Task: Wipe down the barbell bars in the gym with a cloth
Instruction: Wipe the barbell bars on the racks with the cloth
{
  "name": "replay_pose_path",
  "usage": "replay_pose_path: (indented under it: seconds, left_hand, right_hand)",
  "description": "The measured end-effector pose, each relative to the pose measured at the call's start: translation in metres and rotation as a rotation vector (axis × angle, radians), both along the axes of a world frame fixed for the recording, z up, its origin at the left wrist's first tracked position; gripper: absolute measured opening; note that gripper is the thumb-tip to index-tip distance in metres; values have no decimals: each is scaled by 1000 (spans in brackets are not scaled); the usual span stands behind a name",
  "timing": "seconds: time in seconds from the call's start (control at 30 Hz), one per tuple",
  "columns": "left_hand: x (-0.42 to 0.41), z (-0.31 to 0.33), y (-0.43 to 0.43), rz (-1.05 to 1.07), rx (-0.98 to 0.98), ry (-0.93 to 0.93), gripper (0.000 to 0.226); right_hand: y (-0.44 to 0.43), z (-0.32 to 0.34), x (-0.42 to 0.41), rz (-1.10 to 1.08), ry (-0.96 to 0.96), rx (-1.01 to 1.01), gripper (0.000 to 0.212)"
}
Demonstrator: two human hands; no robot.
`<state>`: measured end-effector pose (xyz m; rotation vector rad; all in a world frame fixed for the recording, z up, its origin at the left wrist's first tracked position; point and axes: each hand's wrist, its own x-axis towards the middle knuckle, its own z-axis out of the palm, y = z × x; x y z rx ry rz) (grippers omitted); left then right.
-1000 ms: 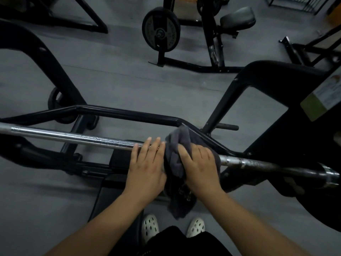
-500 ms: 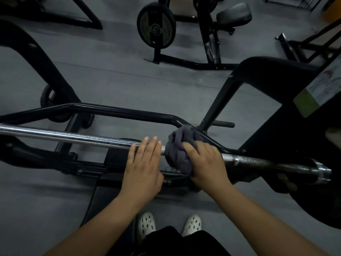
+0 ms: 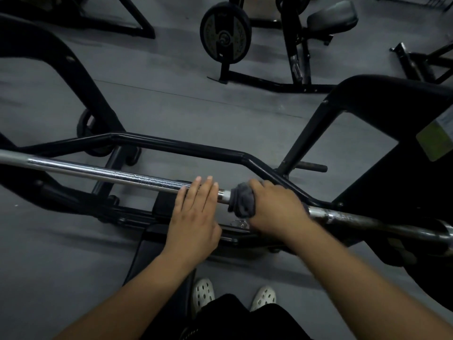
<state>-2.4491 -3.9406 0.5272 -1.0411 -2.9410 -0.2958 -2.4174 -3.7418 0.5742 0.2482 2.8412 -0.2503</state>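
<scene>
A long chrome barbell bar runs from the left edge down to the right, resting on a black rack. My right hand grips a dark grey cloth wrapped tightly around the bar near its middle. My left hand lies flat on the bar just left of the cloth, fingers straight and together, a short gap of bare bar between them. The bar's right sleeve looks duller and spotted.
A black rack frame crosses behind the bar, with thick uprights at left and right. A bench pad sits below my arms, my white shoes beside it. A weight plate on a stand and another bench stand farther back on the grey floor.
The cloth's hanging tail has been gathered up and wrapped around the bar. My right hand with the cloth has slid rightward, opening a gap from my left hand.
</scene>
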Motion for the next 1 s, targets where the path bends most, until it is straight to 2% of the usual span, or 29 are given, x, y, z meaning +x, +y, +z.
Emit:
replay_pose_path:
  seconds: [0.07,0.1,0.13,0.17,0.2,0.27,0.3,0.37,0.47,0.57,0.6,0.63,0.67,0.73,0.77,0.83,0.9,0.97,1.0]
  left_hand:
    - [-5,1,-8,14,-16,-1,83]
    - [-6,1,-10,12,-27,1,84]
    - [-7,2,-13,10,-32,2,85]
    - [-7,2,-16,13,-30,3,84]
    - [-8,2,-18,19,-27,5,84]
    - [-11,1,-23,31,-34,8,84]
    - [-12,1,-26,35,-41,7,84]
    - [-15,1,-31,42,-39,6,86]
    - [-16,-2,-38,40,-18,11,91]
    - [-17,-4,-41,40,-10,30,92]
    - [-17,-4,-42,37,-8,32,91]
    - [-18,-4,-43,33,-2,31,90]
    - [-18,-4,-44,26,4,23,89]
    - [-21,-3,-47,19,12,17,85]
    - [-23,-2,-50,25,5,23,82]
    - [-30,-1,-58,39,-18,30,77]
    - [-37,-2,-64,29,-26,39,77]
    - [-42,-5,-68,6,-37,49,81]
    - [-42,-7,-68,9,-37,52,82]
  right_hand:
    - [9,25,-28,-34,-274,-291,38]
    - [11,29,-33,-70,-337,-387,32]
    - [7,27,-31,-97,-307,-407,30]
    - [-1,19,-23,-112,-201,-317,33]
    - [-13,3,-11,-115,-12,-149,43]
    - [-44,-35,20,-79,276,164,69]
    - [-57,-47,28,-40,364,226,77]
    - [-67,-53,20,1,417,228,80]
    - [-71,-28,-19,16,278,94,64]
    - [-55,6,-59,58,-78,-362,41]
    - [-50,12,-68,85,-174,-449,34]
    - [-48,12,-72,96,-188,-467,31]
    - [-51,10,-67,89,-134,-419,33]
    - [-68,-17,-38,35,172,-61,51]
    - [-81,-31,-19,25,259,102,61]
    - [-95,-41,-5,58,269,230,71]
    - [-85,-19,-35,85,166,74,62]
    - [-73,7,-69,92,-74,-297,39]
    - [-68,11,-81,103,-172,-409,28]
